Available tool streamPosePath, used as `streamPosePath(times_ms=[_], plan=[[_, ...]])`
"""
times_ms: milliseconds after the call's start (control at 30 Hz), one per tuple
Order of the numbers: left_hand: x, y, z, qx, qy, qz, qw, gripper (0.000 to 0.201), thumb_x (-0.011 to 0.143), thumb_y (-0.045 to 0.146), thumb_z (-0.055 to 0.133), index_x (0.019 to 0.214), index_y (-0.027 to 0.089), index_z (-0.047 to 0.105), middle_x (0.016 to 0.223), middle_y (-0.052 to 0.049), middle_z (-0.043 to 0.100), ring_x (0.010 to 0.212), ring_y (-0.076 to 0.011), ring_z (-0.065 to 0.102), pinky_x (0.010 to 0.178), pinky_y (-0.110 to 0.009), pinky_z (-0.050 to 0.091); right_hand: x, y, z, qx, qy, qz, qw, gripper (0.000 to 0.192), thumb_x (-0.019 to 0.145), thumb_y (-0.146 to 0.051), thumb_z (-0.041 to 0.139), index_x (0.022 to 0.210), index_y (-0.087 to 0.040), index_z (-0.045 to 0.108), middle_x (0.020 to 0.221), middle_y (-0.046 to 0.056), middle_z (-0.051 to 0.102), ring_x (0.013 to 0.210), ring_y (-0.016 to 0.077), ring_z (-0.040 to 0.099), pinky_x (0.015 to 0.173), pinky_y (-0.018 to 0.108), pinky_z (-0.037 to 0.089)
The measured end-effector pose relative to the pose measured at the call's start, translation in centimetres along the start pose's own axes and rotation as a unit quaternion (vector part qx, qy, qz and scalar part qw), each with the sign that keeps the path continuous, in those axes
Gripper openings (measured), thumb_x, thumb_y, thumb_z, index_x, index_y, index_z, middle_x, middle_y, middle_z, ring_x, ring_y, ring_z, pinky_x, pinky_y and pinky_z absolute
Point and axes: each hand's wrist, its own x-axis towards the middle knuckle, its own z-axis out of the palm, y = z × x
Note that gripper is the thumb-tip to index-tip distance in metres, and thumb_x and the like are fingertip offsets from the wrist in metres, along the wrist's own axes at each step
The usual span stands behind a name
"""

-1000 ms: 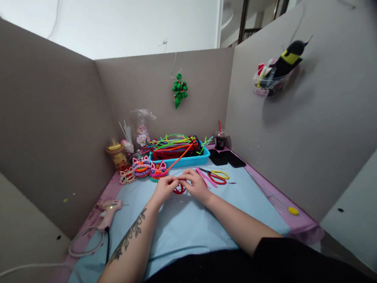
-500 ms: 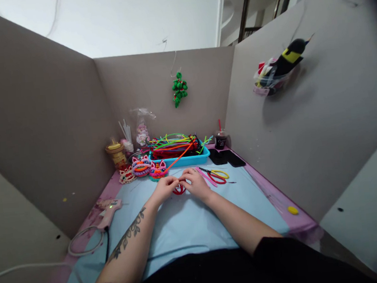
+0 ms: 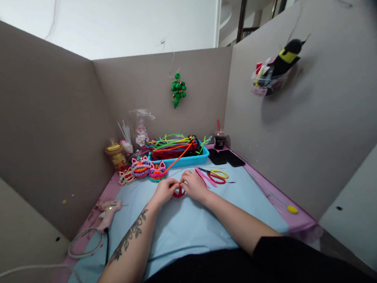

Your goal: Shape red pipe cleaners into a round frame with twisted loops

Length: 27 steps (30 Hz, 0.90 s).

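A small red pipe-cleaner ring with a strip across it is between my hands, low over the blue table cover. My left hand pinches it from the left side. My right hand is closed on it from the right, its fingertips almost meeting those of the left. The fingers hide the ring's upper part. Just right of my right hand lie pink pipe cleaners and scissors with red and yellow handles. Beyond my left hand sit colourful animal-face figures with pointed ears.
A blue tray of many-coloured pipe cleaners stands at the back. A pink glue gun with its cord lies at left. Two black phones and a dark drink cup are back right. Grey partitions surround the table.
My fingertips have shifted slightly on the red ring, and it hangs a little lower in view. Both hands stay in nearly the same place.
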Motion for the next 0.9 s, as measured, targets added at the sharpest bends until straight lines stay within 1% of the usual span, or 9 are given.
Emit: streamPosePath(times_ms=[133, 233, 300, 400, 467, 533, 633, 733, 900], plan=[[0.0, 0.2, 0.0, -0.011, 0.026, -0.022, 0.999, 0.022, 0.071, 0.032, 0.055, 0.072, 0.013, 0.066, 0.063, -0.002, 0.063, 0.058, -0.0119, 0.051, 0.056, -0.022, 0.037, 0.0, 0.3, 0.4, -0.004, -0.019, 0.017, 1.000, 0.009, 0.075, -0.011, 0.053, 0.073, -0.018, 0.058, 0.085, 0.005, 0.054, 0.088, 0.0189, 0.045, 0.077, 0.030, 0.037], [0.1, 0.3, -0.2, -0.063, 0.047, -0.031, 0.996, 0.024, 0.068, 0.034, 0.059, 0.076, 0.012, 0.066, 0.071, -0.004, 0.066, 0.063, -0.0142, 0.055, 0.060, -0.024, 0.040, 0.1, 0.6, 0.7, 0.034, -0.023, 0.015, 0.999, 0.010, 0.074, -0.010, 0.052, 0.072, -0.018, 0.055, 0.082, 0.004, 0.053, 0.086, 0.0191, 0.044, 0.075, 0.030, 0.037], [0.1, 0.5, -0.4, -0.098, 0.049, -0.024, 0.994, 0.027, 0.070, 0.037, 0.058, 0.076, 0.012, 0.065, 0.070, -0.004, 0.065, 0.064, -0.0143, 0.055, 0.060, -0.024, 0.041, 0.2, 0.8, 0.9, 0.058, -0.025, 0.010, 0.998, 0.011, 0.073, -0.008, 0.050, 0.071, -0.019, 0.053, 0.081, 0.003, 0.052, 0.084, 0.0189, 0.044, 0.075, 0.030, 0.037], [0.1, 0.9, -0.7, -0.137, 0.038, -0.014, 0.990, 0.031, 0.073, 0.041, 0.056, 0.075, 0.012, 0.064, 0.067, -0.003, 0.062, 0.062, -0.0134, 0.053, 0.059, -0.023, 0.040, 0.3, 1.0, 0.8, 0.084, -0.029, 0.011, 0.996, 0.014, 0.070, -0.006, 0.048, 0.069, -0.019, 0.052, 0.079, 0.002, 0.051, 0.083, 0.0182, 0.045, 0.075, 0.030, 0.036], [0.0, 1.2, -0.7, -0.153, 0.021, -0.021, 0.988, 0.032, 0.072, 0.042, 0.057, 0.075, 0.011, 0.063, 0.067, -0.003, 0.062, 0.062, -0.0128, 0.053, 0.059, -0.023, 0.040, 0.4, 1.1, 0.7, 0.096, -0.029, 0.022, 0.995, 0.014, 0.070, -0.006, 0.048, 0.067, -0.019, 0.052, 0.078, 0.001, 0.052, 0.082, 0.0178, 0.045, 0.075, 0.030, 0.036], [-0.1, 1.3, -0.7, -0.157, 0.006, -0.033, 0.987, 0.032, 0.070, 0.042, 0.060, 0.077, 0.011, 0.063, 0.069, -0.003, 0.062, 0.062, -0.0124, 0.053, 0.059, -0.023, 0.040, 0.5, 1.1, 0.6, 0.107, -0.029, 0.035, 0.993, 0.013, 0.070, -0.007, 0.049, 0.066, -0.019, 0.053, 0.078, 0.001, 0.052, 0.082, 0.0175, 0.046, 0.075, 0.030, 0.036], [-0.2, 1.2, -0.5, -0.143, 0.009, -0.042, 0.989, 0.033, 0.065, 0.042, 0.065, 0.078, 0.012, 0.060, 0.068, -0.001, 0.060, 0.059, -0.0115, 0.051, 0.056, -0.023, 0.040, 0.5, 1.1, 0.5, 0.137, -0.029, 0.045, 0.989, 0.008, 0.072, -0.012, 0.053, 0.067, -0.018, 0.055, 0.079, 0.001, 0.052, 0.082, 0.0171, 0.047, 0.077, 0.030, 0.037], [-0.2, 0.8, -0.4, -0.147, 0.019, -0.029, 0.989, 0.032, 0.060, 0.037, 0.069, 0.075, 0.013, 0.054, 0.067, 0.000, 0.056, 0.059, -0.0107, 0.051, 0.055, -0.022, 0.039, 0.6, 1.1, 0.5, 0.164, -0.029, 0.051, 0.985, 0.005, 0.071, -0.014, 0.056, 0.068, -0.018, 0.057, 0.079, 0.001, 0.051, 0.084, 0.0170, 0.048, 0.079, 0.030, 0.037], [-0.2, 0.6, -0.1, -0.193, 0.001, 0.002, 0.981, 0.032, 0.060, 0.027, 0.070, 0.078, 0.016, 0.045, 0.073, 0.002, 0.054, 0.067, -0.0117, 0.055, 0.060, -0.022, 0.042, 0.6, 1.1, 0.5, 0.187, -0.025, 0.057, 0.980, 0.005, 0.070, -0.015, 0.058, 0.067, -0.018, 0.058, 0.081, 0.001, 0.052, 0.086, 0.0173, 0.049, 0.082, 0.032, 0.037]])
